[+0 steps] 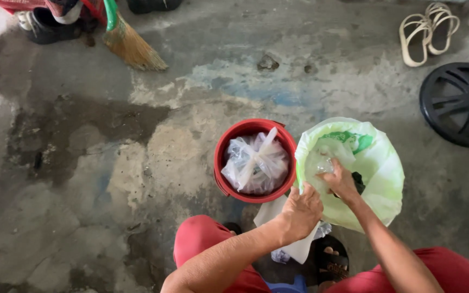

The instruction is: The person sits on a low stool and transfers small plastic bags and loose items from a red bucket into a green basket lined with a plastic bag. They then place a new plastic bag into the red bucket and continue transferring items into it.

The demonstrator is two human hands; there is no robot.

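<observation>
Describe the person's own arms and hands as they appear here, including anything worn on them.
Both forearms are bare, no sleeves in view. The left hand and right hand wear no gloves; no rings, watch or bracelets can be made out. Red trousers cover the knees below the arms.

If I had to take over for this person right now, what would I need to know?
Left hand: gripping the near rim of the pale green plastic bag, holding it open.
Right hand: inside the bag's mouth, on a clear plastic piece.
The bag sits on the concrete floor, right of the red bucket.
A tied clear bag of rubbish still sits in the bucket.
White plastic lies by the person's feet.
Done: some plastic is in the green bag.
Left: the tied bag is not yet moved.
</observation>
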